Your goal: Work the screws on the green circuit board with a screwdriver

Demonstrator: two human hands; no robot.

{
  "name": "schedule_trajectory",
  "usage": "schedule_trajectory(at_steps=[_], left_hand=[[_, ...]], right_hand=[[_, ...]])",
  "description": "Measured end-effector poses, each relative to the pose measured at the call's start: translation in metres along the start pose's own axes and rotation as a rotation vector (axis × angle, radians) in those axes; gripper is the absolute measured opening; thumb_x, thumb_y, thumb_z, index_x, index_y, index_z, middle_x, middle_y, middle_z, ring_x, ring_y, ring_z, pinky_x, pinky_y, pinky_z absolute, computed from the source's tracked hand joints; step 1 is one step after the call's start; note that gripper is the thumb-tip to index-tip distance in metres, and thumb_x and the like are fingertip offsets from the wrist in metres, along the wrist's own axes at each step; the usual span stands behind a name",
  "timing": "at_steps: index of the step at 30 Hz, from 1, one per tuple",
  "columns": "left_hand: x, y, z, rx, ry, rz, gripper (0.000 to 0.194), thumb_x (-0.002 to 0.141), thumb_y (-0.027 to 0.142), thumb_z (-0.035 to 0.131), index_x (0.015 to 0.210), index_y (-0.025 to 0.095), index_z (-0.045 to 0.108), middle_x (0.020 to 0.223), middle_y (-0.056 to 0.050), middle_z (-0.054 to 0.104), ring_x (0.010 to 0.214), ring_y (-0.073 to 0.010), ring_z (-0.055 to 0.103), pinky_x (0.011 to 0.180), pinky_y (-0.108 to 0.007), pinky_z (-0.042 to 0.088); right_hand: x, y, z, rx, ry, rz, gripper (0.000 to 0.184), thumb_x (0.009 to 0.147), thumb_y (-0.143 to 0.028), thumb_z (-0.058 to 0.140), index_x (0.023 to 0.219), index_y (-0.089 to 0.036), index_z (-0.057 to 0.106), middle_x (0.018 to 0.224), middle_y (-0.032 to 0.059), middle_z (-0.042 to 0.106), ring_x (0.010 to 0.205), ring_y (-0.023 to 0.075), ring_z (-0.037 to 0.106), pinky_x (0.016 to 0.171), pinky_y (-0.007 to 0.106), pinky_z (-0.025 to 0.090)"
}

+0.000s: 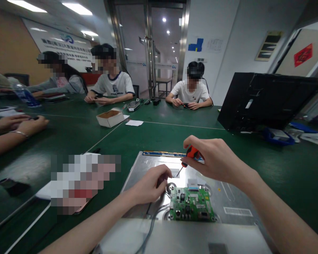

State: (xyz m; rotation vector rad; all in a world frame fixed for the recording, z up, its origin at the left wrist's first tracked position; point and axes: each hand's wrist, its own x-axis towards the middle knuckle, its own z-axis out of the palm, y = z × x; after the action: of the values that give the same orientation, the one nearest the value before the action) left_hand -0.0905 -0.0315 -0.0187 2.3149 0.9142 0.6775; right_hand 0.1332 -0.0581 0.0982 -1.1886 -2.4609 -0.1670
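Note:
My right hand (217,160) is closed round a red and black screwdriver (192,153), tilted with its shaft pointing down and left. The shaft's tip is close to the fingers of my left hand (152,183), which are curled together; what they hold, if anything, is too small to name. Both hands are over a silver metal panel (132,176) lying flat. On the panel sits a green circuit board (192,203), just below the screwdriver tip. Grey cables (151,229) run from the board's left side toward me.
A black monitor casing (267,100) stands at the right. Beyond the panel are an open cardboard box (110,118) and a paper slip (134,123). A blurred-out pinkish object (87,183) lies at the left. Several people sit round the green table (169,135); a co-worker's hands (26,125) rest at the left.

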Motion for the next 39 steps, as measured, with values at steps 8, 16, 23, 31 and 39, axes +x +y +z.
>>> schedule_trajectory(at_steps=[8, 16, 23, 31, 39], left_hand=[[0.003, -0.008, 0.001, 0.098, 0.054, 0.076, 0.022, 0.087, 0.012, 0.053, 0.106, 0.02, 0.061, 0.11, -0.008, 0.06, 0.103, -0.0236, 0.054, 0.089, -0.039, 0.044], [0.006, -0.01, 0.001, 0.16, 0.009, 0.049, 0.015, 0.088, 0.012, 0.051, 0.092, 0.017, 0.064, 0.095, -0.007, 0.064, 0.091, -0.0222, 0.057, 0.082, -0.037, 0.046], [0.007, -0.014, -0.002, 0.181, -0.002, 0.025, 0.017, 0.086, 0.008, 0.048, 0.083, 0.017, 0.062, 0.087, -0.006, 0.063, 0.082, -0.0201, 0.057, 0.075, -0.033, 0.045], [0.005, -0.009, -0.017, 0.159, -0.015, -0.016, 0.007, 0.086, 0.015, 0.054, 0.083, 0.017, 0.06, 0.08, -0.002, 0.062, 0.071, -0.0164, 0.054, 0.065, -0.028, 0.042], [-0.002, 0.014, -0.022, -0.287, -0.396, -0.106, 0.007, 0.081, 0.022, 0.066, 0.081, 0.016, 0.068, 0.077, -0.001, 0.066, 0.068, -0.0139, 0.059, 0.061, -0.024, 0.047]], right_hand=[[0.0, 0.001, 0.0, -0.018, 0.0, -0.009, 0.021, 0.089, -0.035, 0.057, 0.102, -0.021, 0.049, 0.079, 0.0003, 0.069, 0.064, 0.0159, 0.062, 0.053, 0.025, 0.032], [0.0, 0.0, 0.0, -0.025, -0.014, -0.013, 0.021, 0.089, -0.036, 0.057, 0.102, -0.022, 0.05, 0.08, 0.0, 0.069, 0.065, 0.0165, 0.063, 0.053, 0.025, 0.031], [0.0, 0.0, 0.002, -0.033, -0.026, -0.009, 0.021, 0.089, -0.036, 0.058, 0.102, -0.023, 0.05, 0.082, -0.0001, 0.07, 0.067, 0.0171, 0.064, 0.054, 0.025, 0.031], [-0.002, 0.001, -0.005, -0.049, -0.038, 0.005, 0.021, 0.088, -0.036, 0.058, 0.103, -0.022, 0.051, 0.079, 0.0002, 0.069, 0.065, 0.017, 0.063, 0.054, 0.026, 0.032], [-0.007, -0.001, -0.014, -0.025, -0.046, -0.039, 0.02, 0.089, -0.037, 0.058, 0.102, -0.024, 0.051, 0.079, -0.0017, 0.069, 0.063, 0.0149, 0.062, 0.053, 0.025, 0.032]])
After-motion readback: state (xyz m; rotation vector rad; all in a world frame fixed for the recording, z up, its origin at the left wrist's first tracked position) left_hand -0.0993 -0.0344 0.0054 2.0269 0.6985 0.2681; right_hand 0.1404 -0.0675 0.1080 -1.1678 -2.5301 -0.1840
